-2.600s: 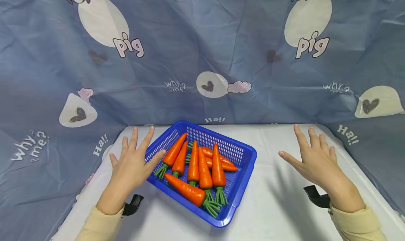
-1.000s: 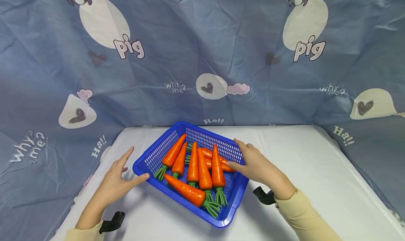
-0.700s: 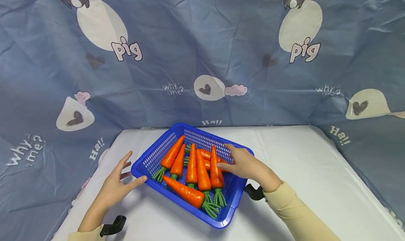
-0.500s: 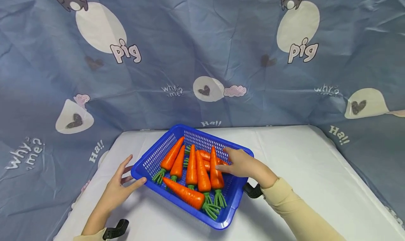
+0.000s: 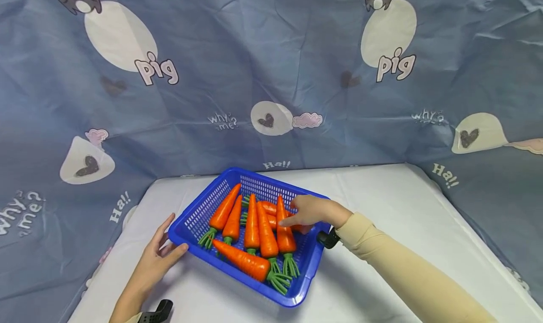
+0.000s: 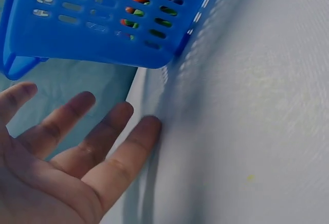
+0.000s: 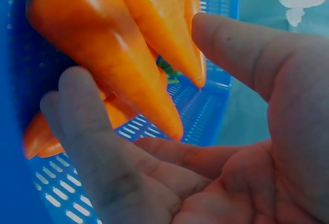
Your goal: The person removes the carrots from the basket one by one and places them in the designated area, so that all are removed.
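A blue plastic basket stands at an angle on the table, with several orange carrots with green stalks inside. My right hand is inside its right end, thumb and fingers spread around the narrow end of the rightmost lengthwise carrot. In the right wrist view a gap shows between thumb and that carrot; contact of the fingers cannot be told. My left hand is at the basket's left corner, thumb and fingers apart. The left wrist view shows the left fingers below the basket wall, holding nothing.
A white cloth covers the table. Behind and beside it hangs a blue printed curtain. One carrot lies slantwise along the basket's front, and two lie crosswise at the back right, partly under others.
From raised and spread on both sides, my hands have come down to the basket. My right hand has moved left over the carrots; my left is closer to the corner. The view has shifted slightly.
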`<action>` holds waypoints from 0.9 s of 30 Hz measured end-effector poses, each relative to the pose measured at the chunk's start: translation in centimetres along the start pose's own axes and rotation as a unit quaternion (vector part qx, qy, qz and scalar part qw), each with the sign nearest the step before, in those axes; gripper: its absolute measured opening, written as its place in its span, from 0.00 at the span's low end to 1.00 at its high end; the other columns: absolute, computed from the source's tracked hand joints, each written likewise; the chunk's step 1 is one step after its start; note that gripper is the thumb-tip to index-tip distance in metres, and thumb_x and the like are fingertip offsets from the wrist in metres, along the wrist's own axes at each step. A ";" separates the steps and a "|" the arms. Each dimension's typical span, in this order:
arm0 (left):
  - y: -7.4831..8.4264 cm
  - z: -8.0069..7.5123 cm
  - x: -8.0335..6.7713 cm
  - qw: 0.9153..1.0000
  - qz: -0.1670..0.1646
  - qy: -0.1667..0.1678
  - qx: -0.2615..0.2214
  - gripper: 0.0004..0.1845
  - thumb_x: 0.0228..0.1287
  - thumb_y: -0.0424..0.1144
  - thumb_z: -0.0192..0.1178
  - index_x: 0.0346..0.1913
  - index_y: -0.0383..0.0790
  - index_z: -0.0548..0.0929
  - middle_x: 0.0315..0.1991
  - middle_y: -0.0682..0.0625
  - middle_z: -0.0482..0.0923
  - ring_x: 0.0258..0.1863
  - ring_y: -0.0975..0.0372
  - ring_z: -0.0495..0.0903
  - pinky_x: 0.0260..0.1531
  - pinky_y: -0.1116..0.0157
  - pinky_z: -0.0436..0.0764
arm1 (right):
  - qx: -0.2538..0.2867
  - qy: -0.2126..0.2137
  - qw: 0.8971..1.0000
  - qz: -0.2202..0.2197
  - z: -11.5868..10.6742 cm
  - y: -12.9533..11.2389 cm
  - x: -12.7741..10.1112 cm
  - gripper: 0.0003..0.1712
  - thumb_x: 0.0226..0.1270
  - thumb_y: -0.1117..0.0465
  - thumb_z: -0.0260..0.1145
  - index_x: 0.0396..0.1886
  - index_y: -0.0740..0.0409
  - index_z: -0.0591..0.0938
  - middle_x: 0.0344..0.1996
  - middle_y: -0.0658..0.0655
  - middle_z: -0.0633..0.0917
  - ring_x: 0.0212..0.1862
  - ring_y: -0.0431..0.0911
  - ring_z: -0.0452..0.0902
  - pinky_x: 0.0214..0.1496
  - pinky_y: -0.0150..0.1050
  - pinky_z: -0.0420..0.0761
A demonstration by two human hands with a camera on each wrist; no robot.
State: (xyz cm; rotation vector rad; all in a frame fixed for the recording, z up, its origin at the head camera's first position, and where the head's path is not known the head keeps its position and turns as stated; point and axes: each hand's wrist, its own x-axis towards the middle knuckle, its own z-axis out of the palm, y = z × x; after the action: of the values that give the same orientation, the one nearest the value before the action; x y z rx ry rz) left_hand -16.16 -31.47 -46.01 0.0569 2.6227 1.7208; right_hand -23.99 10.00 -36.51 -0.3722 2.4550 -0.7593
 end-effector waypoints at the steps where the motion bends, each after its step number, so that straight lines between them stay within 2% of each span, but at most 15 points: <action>1: 0.0 0.1 0.0 1.000 0.004 0.000 -0.010 0.48 0.78 0.39 0.65 0.89 0.54 0.47 0.80 0.26 0.62 0.69 0.49 0.81 0.51 0.78 0.84 | 0.015 -0.005 1.000 0.001 0.0 0.0 0.2 0.43 0.73 0.44 0.75 0.72 0.72 0.74 0.39 0.56 0.88 0.34 0.48 0.92 0.47 0.40 0.94; 4: -0.2 0.3 0.1 0.999 0.017 -0.004 -0.045 0.46 0.78 0.36 0.65 0.89 0.51 0.50 0.80 0.25 0.60 0.60 0.69 0.84 0.51 0.75 0.87 | 0.057 -0.021 0.998 0.008 -0.1 -0.1 0.5 0.41 0.73 0.48 0.76 0.71 0.73 0.73 0.44 0.58 0.87 0.38 0.53 0.94 0.43 0.42 0.94; 6: -0.3 0.5 0.2 0.997 0.026 -0.007 -0.067 0.45 0.78 0.34 0.64 0.88 0.50 0.52 0.79 0.27 0.63 0.55 0.77 0.83 0.51 0.71 0.89 | 0.072 -0.031 0.997 0.012 -0.2 -0.2 0.5 0.41 0.73 0.49 0.76 0.71 0.73 0.73 0.44 0.59 0.88 0.40 0.56 0.94 0.42 0.43 0.94; 9: -0.4 0.8 0.3 0.994 0.035 -0.016 -0.100 0.43 0.79 0.32 0.63 0.88 0.51 0.53 0.75 0.43 0.72 0.54 0.74 0.85 0.51 0.67 0.91 | 0.079 -0.049 0.996 0.015 -0.3 -0.4 0.7 0.38 0.73 0.51 0.76 0.69 0.73 0.74 0.42 0.61 0.90 0.41 0.58 0.94 0.42 0.43 0.94; 11: -0.6 1.1 0.3 0.992 0.039 -0.024 -0.120 0.43 0.79 0.31 0.62 0.88 0.52 0.53 0.70 0.56 0.75 0.56 0.72 0.85 0.52 0.65 0.91 | 0.080 -0.059 0.995 0.015 -0.5 -0.5 0.8 0.32 0.73 0.52 0.76 0.63 0.72 0.78 0.40 0.63 0.90 0.40 0.57 0.94 0.41 0.43 0.95; 13: -0.8 1.3 0.3 0.988 0.043 -0.030 -0.144 0.43 0.80 0.30 0.61 0.88 0.52 0.52 0.65 0.65 0.76 0.57 0.70 0.86 0.52 0.64 0.91 | 0.080 -0.070 0.994 0.014 -0.5 -0.4 1.1 0.24 0.74 0.54 0.75 0.55 0.69 0.81 0.39 0.65 0.91 0.38 0.56 0.94 0.41 0.43 0.95; 17: -1.3 1.7 0.4 0.982 0.054 -0.035 -0.178 0.44 0.79 0.27 0.59 0.88 0.51 0.50 0.64 0.65 0.80 0.57 0.68 0.87 0.51 0.63 0.92 | 0.068 -0.086 0.994 0.015 -0.3 -0.2 1.7 0.14 0.74 0.56 0.74 0.43 0.64 0.85 0.36 0.64 0.93 0.35 0.53 0.93 0.42 0.44 0.95; 24: -1.8 1.4 0.1 0.980 0.061 -0.039 -0.187 0.45 0.79 0.27 0.59 0.88 0.54 0.49 0.62 0.65 0.82 0.55 0.68 0.88 0.49 0.63 0.93 | 0.099 -0.106 0.989 0.021 0.4 -0.9 2.3 0.09 0.75 0.63 0.72 0.44 0.66 0.85 0.39 0.63 0.93 0.43 0.57 0.94 0.49 0.47 0.94; 27: -2.1 1.2 0.1 0.979 0.068 -0.040 -0.190 0.44 0.80 0.27 0.58 0.88 0.53 0.49 0.63 0.65 0.81 0.56 0.69 0.87 0.49 0.63 0.93 | 0.105 -0.104 0.989 0.020 0.6 -1.3 2.5 0.09 0.75 0.63 0.72 0.44 0.66 0.85 0.39 0.62 0.93 0.42 0.56 0.94 0.48 0.47 0.94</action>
State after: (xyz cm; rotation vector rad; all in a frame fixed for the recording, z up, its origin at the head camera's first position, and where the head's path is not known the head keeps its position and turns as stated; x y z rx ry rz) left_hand -16.24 -31.18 -48.41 0.3017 2.2369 2.1804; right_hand -25.54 7.72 -37.22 -0.3054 2.1577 -0.9057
